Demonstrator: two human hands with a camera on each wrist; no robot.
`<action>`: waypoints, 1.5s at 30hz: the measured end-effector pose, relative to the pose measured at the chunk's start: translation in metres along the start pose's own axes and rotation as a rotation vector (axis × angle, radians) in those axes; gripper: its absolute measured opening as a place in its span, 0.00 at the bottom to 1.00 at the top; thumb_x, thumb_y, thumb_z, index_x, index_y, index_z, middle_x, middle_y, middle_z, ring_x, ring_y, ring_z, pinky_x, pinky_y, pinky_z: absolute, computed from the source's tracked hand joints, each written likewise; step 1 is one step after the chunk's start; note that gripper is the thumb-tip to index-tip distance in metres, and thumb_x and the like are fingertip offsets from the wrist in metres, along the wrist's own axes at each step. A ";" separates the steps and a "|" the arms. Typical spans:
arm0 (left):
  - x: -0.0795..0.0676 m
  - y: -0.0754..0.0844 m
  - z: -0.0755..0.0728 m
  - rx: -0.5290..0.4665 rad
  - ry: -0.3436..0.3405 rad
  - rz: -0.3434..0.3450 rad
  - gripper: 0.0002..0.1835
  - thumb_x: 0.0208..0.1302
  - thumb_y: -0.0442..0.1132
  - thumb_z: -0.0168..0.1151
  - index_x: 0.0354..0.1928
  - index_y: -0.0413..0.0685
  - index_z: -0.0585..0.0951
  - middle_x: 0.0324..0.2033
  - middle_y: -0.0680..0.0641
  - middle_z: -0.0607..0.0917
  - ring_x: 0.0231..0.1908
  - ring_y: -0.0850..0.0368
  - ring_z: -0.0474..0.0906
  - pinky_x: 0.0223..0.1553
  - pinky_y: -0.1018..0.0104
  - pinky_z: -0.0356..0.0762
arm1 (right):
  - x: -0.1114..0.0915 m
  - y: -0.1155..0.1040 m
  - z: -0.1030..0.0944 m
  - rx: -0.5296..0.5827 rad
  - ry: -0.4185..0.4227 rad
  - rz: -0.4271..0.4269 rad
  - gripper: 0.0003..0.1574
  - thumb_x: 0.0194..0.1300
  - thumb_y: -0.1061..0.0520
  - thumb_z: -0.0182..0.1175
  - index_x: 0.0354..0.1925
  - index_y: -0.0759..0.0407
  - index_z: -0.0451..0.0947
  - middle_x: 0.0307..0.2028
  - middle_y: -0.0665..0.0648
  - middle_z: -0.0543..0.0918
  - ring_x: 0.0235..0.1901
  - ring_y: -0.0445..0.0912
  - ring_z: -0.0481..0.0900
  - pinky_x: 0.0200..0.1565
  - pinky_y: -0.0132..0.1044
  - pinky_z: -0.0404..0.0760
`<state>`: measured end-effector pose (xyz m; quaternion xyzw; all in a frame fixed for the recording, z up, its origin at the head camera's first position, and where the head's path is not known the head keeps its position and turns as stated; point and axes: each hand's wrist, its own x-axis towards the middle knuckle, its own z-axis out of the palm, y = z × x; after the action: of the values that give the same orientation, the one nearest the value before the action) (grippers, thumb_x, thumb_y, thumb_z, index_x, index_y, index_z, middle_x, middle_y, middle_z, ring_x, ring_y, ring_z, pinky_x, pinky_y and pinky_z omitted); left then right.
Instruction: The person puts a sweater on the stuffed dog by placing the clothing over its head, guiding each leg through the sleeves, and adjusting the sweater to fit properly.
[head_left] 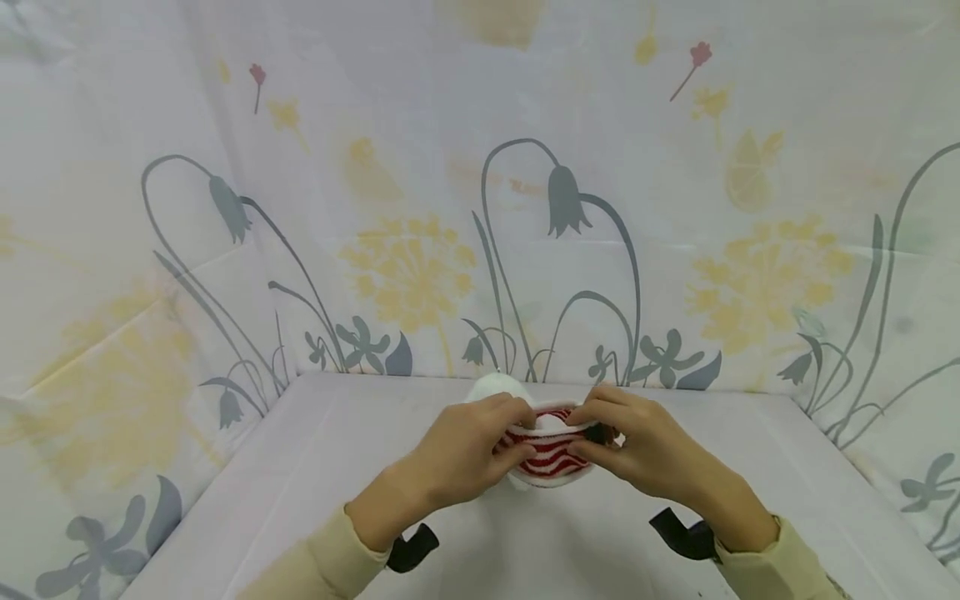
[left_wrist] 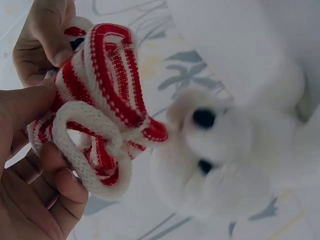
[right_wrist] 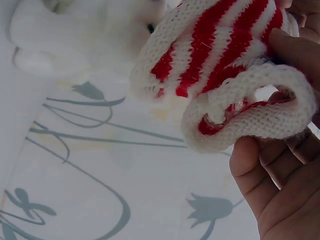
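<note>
A small knitted sweater (head_left: 551, 460) with red and white stripes is stretched between both hands, above the table. My left hand (head_left: 468, 446) pinches one side, thumb toward me. On the opposite side, my right hand (head_left: 641, 437) grips it the same way. In the left wrist view the sweater (left_wrist: 75, 82) shows white-edged openings; in the right wrist view a rolled white cuff of the sweater (right_wrist: 250, 117) hangs by the right fingers. Behind it is a white plush animal (head_left: 497, 385) with dark eyes or nose, mostly hidden in the head view; the left wrist view shows the plush animal (left_wrist: 225, 155) blurred.
A pale white table (head_left: 360, 417) spreads beneath the hands. At its back and sides hangs a white curtain (head_left: 420, 167) printed with grey and yellow flowers. Black straps (head_left: 412, 548) show near the wrists.
</note>
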<state>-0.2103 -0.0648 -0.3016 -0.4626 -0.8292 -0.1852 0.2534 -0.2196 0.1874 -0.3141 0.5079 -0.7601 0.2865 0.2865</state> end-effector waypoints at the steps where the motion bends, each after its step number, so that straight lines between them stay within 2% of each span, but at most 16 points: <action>1: 0.001 -0.002 -0.004 0.020 0.001 0.008 0.12 0.59 0.42 0.67 0.41 0.51 0.75 0.35 0.56 0.80 0.32 0.65 0.78 0.34 0.72 0.76 | 0.005 0.000 -0.001 -0.014 -0.008 0.009 0.21 0.47 0.65 0.73 0.40 0.52 0.79 0.36 0.44 0.75 0.27 0.33 0.71 0.29 0.20 0.71; 6: 0.007 -0.011 -0.021 0.185 0.032 0.076 0.10 0.59 0.39 0.67 0.40 0.50 0.76 0.31 0.54 0.78 0.26 0.61 0.77 0.27 0.69 0.75 | 0.027 0.003 -0.002 -0.128 -0.036 0.032 0.16 0.51 0.61 0.72 0.38 0.54 0.80 0.36 0.45 0.75 0.26 0.34 0.71 0.28 0.21 0.69; 11: 0.011 -0.024 -0.028 0.374 0.047 0.134 0.08 0.59 0.36 0.66 0.38 0.49 0.76 0.29 0.52 0.75 0.22 0.58 0.75 0.22 0.67 0.74 | 0.047 0.011 0.001 -0.249 -0.021 0.009 0.14 0.50 0.59 0.73 0.36 0.55 0.80 0.35 0.46 0.75 0.25 0.35 0.70 0.26 0.24 0.70; 16: 0.010 -0.041 -0.026 0.414 0.034 0.080 0.08 0.59 0.37 0.65 0.37 0.48 0.76 0.28 0.51 0.75 0.23 0.57 0.75 0.23 0.65 0.74 | 0.060 0.024 0.012 -0.281 -0.027 0.009 0.13 0.50 0.59 0.74 0.34 0.56 0.79 0.32 0.47 0.74 0.25 0.37 0.70 0.26 0.28 0.72; 20: 0.006 -0.053 -0.021 0.421 0.006 0.038 0.08 0.59 0.37 0.66 0.38 0.48 0.77 0.28 0.52 0.75 0.22 0.57 0.74 0.22 0.66 0.73 | 0.064 0.034 0.022 -0.263 -0.086 0.062 0.12 0.52 0.59 0.73 0.34 0.56 0.79 0.33 0.47 0.74 0.28 0.38 0.70 0.27 0.29 0.73; 24: 0.003 -0.060 -0.018 0.368 -0.012 0.007 0.09 0.58 0.37 0.67 0.39 0.48 0.77 0.28 0.53 0.76 0.23 0.59 0.74 0.23 0.66 0.73 | 0.064 0.040 0.029 -0.244 -0.172 0.142 0.11 0.54 0.57 0.71 0.36 0.54 0.79 0.35 0.46 0.76 0.32 0.39 0.71 0.31 0.31 0.75; 31: -0.002 -0.071 -0.009 0.239 -0.034 -0.078 0.10 0.57 0.38 0.69 0.39 0.50 0.78 0.33 0.54 0.81 0.32 0.57 0.75 0.35 0.61 0.73 | 0.058 0.044 0.039 -0.133 -0.257 0.293 0.13 0.57 0.55 0.69 0.41 0.54 0.80 0.39 0.48 0.80 0.37 0.43 0.74 0.39 0.39 0.76; 35: -0.005 -0.078 -0.003 0.176 -0.029 -0.120 0.11 0.58 0.41 0.68 0.42 0.51 0.79 0.36 0.54 0.83 0.37 0.55 0.74 0.39 0.58 0.72 | 0.053 0.048 0.045 -0.057 -0.277 0.305 0.15 0.61 0.54 0.66 0.46 0.57 0.79 0.41 0.49 0.81 0.37 0.43 0.75 0.41 0.39 0.76; 38: -0.007 -0.082 0.001 0.141 -0.051 -0.165 0.13 0.59 0.45 0.68 0.44 0.52 0.79 0.37 0.55 0.83 0.39 0.55 0.75 0.42 0.58 0.71 | 0.050 0.050 0.049 -0.027 -0.272 0.313 0.17 0.63 0.52 0.64 0.48 0.57 0.78 0.42 0.49 0.81 0.36 0.42 0.74 0.39 0.38 0.75; 42: -0.013 -0.087 0.006 0.096 -0.106 -0.211 0.17 0.60 0.50 0.66 0.48 0.53 0.78 0.36 0.57 0.82 0.39 0.57 0.74 0.41 0.60 0.71 | 0.045 0.051 0.052 0.004 -0.290 0.373 0.23 0.62 0.45 0.64 0.53 0.53 0.76 0.44 0.47 0.80 0.36 0.41 0.74 0.39 0.38 0.75; 45: -0.017 -0.089 0.010 0.051 -0.142 -0.227 0.21 0.58 0.53 0.66 0.51 0.54 0.76 0.38 0.57 0.82 0.39 0.58 0.75 0.41 0.61 0.72 | 0.039 0.051 0.056 0.031 -0.319 0.442 0.34 0.57 0.38 0.66 0.58 0.50 0.73 0.48 0.44 0.78 0.41 0.40 0.75 0.45 0.39 0.76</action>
<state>-0.2824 -0.1155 -0.3263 -0.3710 -0.8965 -0.1584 0.1832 -0.2882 0.1396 -0.3303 0.3729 -0.8835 0.2702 0.0859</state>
